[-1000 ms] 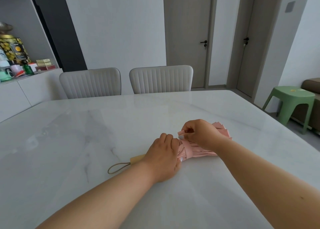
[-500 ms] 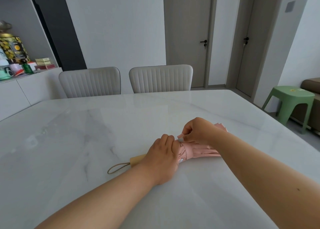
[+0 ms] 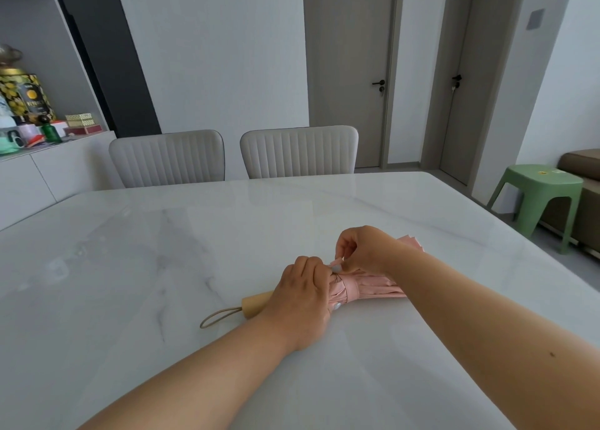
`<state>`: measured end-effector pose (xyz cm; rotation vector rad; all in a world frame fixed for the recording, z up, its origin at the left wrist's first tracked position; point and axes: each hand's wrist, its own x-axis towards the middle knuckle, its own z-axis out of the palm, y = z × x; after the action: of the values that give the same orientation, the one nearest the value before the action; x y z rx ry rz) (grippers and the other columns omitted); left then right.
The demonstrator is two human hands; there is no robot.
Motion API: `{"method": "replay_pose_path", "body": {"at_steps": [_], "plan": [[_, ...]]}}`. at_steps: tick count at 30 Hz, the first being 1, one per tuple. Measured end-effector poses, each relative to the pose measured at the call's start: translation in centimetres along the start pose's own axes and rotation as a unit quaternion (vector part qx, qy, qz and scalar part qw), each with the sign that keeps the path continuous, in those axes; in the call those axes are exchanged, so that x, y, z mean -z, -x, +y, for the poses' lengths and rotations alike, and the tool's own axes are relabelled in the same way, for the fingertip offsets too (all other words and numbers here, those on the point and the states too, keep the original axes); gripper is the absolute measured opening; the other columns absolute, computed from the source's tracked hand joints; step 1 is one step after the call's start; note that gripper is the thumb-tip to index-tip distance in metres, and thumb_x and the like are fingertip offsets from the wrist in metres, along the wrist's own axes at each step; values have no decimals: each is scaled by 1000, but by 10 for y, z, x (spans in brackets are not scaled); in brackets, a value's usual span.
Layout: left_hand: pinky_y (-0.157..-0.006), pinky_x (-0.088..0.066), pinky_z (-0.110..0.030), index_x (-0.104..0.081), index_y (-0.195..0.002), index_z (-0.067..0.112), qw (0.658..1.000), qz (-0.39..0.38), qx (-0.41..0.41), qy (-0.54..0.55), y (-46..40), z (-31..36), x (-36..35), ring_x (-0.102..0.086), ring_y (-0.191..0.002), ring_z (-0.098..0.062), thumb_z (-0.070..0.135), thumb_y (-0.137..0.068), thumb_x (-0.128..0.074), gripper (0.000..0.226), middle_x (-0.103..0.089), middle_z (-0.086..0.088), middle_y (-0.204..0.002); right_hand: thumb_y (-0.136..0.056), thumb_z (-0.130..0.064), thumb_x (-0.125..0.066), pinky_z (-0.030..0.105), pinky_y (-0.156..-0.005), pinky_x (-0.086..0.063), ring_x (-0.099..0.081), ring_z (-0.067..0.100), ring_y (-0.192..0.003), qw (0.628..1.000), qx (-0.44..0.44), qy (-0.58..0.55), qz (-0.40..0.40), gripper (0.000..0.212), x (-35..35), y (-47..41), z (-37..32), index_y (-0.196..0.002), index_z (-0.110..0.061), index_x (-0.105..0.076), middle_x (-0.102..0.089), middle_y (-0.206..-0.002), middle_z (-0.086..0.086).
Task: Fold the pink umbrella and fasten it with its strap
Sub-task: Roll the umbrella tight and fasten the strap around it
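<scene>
While both forearms reach in from the near edge, I log the white marble table [image 3: 162,267] as the largest item, filling the lower frame. Behind its far edge stand two pale ribbed chairs [image 3: 167,158], side by side. A green stool [image 3: 539,186] sits on the floor off the table's right side, and a white sideboard [image 3: 48,166] at far left carries tins and bottles, too small for me to read.

On the table, right of centre, the pink umbrella [image 3: 373,286] lies on its side, canopy gathered into pleats, tip end pointing right and away. Its wooden handle [image 3: 256,303] points left, with a tan cord loop [image 3: 220,317] lying flat on the marble beyond it.

My left hand [image 3: 302,296] grips the umbrella where the canopy meets the handle, fingers curled over the top of the bundle. My right hand [image 3: 363,251] is just above the canopy, thumb and fingertips pinching the strap [image 3: 337,262], a small pink tab raised off the fabric beside the left knuckles. I cannot tell whether the strap already goes round the bundle; its fastening is hidden.
</scene>
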<state>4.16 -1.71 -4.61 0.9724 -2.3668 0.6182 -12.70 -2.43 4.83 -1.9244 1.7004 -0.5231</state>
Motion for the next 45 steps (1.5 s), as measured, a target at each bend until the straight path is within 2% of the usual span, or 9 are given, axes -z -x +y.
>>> {"method": "replay_pose_path", "body": {"at_steps": [10,15,20,23,30,35,40,42,45], "plan": [[-66,-50,-33,-43,-100,9,1000,-6,0,10,0,0,1,-54,-80,-26,36,-68,-71,50,-57,-8,-92,-74,-23,-81,21,-62,-43,-51,11,-65,999,-44,9,-13,24,2,-3,-3,-65,-17,-60,-59,-67,-4],[-71,-43,-32,-41,-98,12,998,-1,25,54,2,1,-1,-46,-85,-22,28,-65,-76,51,-55,-6,-94,-78,-30,-75,35,-91,-51,-65,25,-100,989,-76,123,-14,26,-1,-12,-11,-91,-8,-70,-70,-101,8],[-73,-41,-32,-40,-103,14,995,-7,34,91,3,1,1,-50,-87,-22,25,-64,-77,55,-56,-4,-97,-81,-38,-69,40,-100,-44,-58,27,-112,982,-98,154,-45,26,-2,-15,-6,-90,-15,-63,-61,-100,3],[-74,-46,-32,-40,-108,13,994,-6,51,101,0,-1,2,-42,-89,-19,32,-68,-72,55,-56,-4,-99,-79,-42,-69,39,-97,-40,-53,22,-108,989,-66,134,0,20,-6,-10,2,-74,-28,-55,-63,-96,-6],[-85,-46,-35,-31,-118,18,986,-75,87,124,-5,0,10,-52,-101,-26,48,-79,-44,51,-55,-4,-113,-85,-39,-65,29,-85,-31,-49,9,-93,986,102,93,90,8,-12,8,18,-77,-40,-63,-61,-94,-14],[-102,-32,-31,-31,-137,15,968,-196,120,101,-19,-3,24,-35,-122,-21,50,-85,-59,68,-39,0,-134,-89,-37,-61,17,-85,-38,-58,1,-95,988,107,97,52,18,5,15,27,-105,-34,-68,-59,-101,-23],[-79,-47,-31,-53,-115,20,907,-305,243,161,-49,-14,32,-54,-105,-19,48,-69,-72,57,-58,1,-113,-78,-25,-66,19,-97,-37,-55,8,-110,976,152,88,127,50,17,26,38,-127,-28,-57,-59,-121,-13],[-66,-46,-28,-58,-96,22,861,-318,307,252,-59,-22,33,-57,-86,-14,43,-59,-77,46,-60,5,-96,-71,-33,-64,18,-100,-32,-53,15,-118,944,227,135,196,60,16,31,44,-129,-20,-56,-61,-125,-4],[-57,-38,-25,-64,-82,12,767,-328,375,404,-65,-36,43,-55,-68,-20,34,-47,-78,44,-61,-3,-78,-67,-50,-69,34,-111,-32,-51,21,-126,880,306,240,274,77,13,34,62,-132,-11,-54,-60,-132,5]]}}
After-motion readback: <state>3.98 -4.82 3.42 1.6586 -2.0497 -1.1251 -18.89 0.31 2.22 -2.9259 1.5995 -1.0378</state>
